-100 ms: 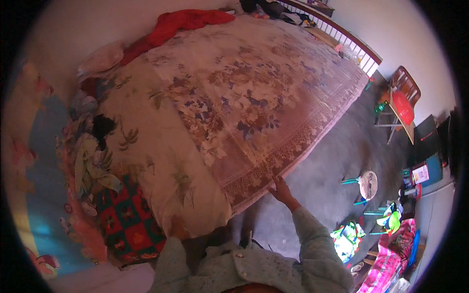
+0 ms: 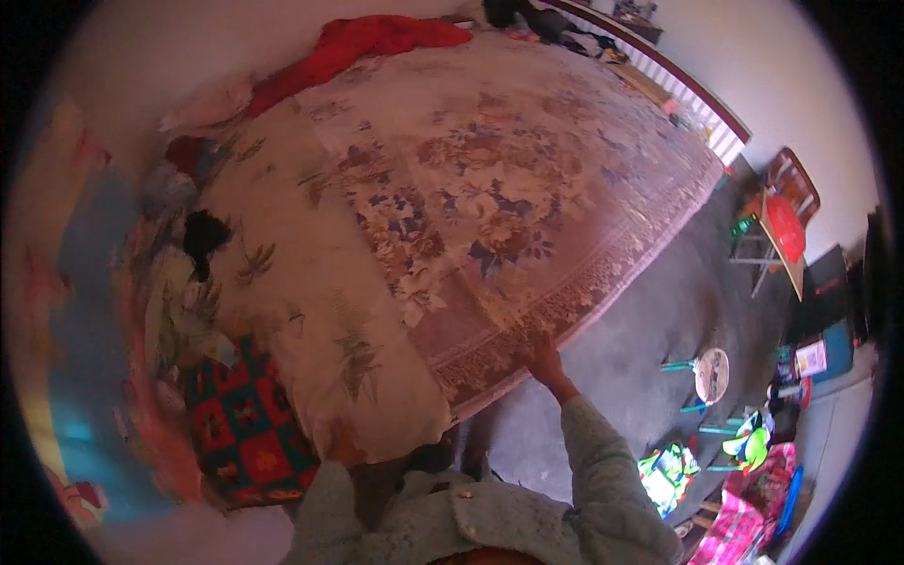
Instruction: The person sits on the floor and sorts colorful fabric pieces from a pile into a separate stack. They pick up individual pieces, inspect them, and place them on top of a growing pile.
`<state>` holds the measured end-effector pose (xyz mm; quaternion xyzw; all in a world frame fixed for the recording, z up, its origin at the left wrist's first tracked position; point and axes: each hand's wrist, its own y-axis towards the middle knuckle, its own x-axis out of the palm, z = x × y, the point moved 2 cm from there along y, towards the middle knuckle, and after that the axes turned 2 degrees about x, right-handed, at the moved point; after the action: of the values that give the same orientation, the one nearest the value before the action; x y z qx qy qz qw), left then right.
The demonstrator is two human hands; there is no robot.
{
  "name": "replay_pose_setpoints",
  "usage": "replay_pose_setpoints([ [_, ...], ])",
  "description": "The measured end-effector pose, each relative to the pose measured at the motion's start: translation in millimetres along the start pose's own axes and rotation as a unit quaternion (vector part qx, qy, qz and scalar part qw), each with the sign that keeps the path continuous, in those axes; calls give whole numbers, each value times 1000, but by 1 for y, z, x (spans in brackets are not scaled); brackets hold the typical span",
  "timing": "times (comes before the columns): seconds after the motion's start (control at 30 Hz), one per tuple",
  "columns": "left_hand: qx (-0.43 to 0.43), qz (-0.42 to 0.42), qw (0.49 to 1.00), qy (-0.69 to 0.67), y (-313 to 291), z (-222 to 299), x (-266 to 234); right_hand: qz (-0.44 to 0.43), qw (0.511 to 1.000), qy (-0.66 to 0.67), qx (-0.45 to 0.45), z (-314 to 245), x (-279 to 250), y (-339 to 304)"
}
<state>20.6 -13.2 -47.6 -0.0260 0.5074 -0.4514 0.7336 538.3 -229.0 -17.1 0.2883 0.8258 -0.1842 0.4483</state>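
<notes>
Pale walls and a grey floor surround a wide bed. Spread across most of it is a floral cover, with a fringe-like pattern along the edge facing the floor. Left of that lies a cream sheet with plant prints, its near end loose in front of the person's grey coat. A red blanket is heaped along the far wall side, and a red-and-green checked cloth sits at the near left corner. At lower right is a pink checked cloth; above it stand a round stool and, farther off, a wooden chair.

The right hand reaches forward and touches the floral cover at its near edge; whether its fingers grip the fabric, I cannot tell. The left hand is low at the cream sheet's near end, blurred, so its grip cannot be told either.
</notes>
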Motion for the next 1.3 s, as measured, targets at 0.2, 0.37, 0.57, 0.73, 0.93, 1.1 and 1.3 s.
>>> replay_pose_setpoints([
  [0.2,104,38,993,-43,51,-17,12,-3,965,-260,-11,60,25,72],
  [0.37,7,-99,995,-10,53,-31,-32,-222,929,-297,-10,1,44,78],
  [0.57,62,154,986,10,232,65,-191,-199,910,-364,26,28,47,71],
  [0.73,69,315,929,-183,415,110,-262,-290,876,-382,45,-46,-2,100],
  [0.93,-5,375,920,-115,586,82,-278,-275,896,-332,108,2,38,83],
  [1.1,-42,297,863,-408,618,167,-318,-252,913,-270,171,-50,6,100],
  [1.3,68,361,804,-468,644,156,-343,-235,920,-287,128,-51,3,111],
])
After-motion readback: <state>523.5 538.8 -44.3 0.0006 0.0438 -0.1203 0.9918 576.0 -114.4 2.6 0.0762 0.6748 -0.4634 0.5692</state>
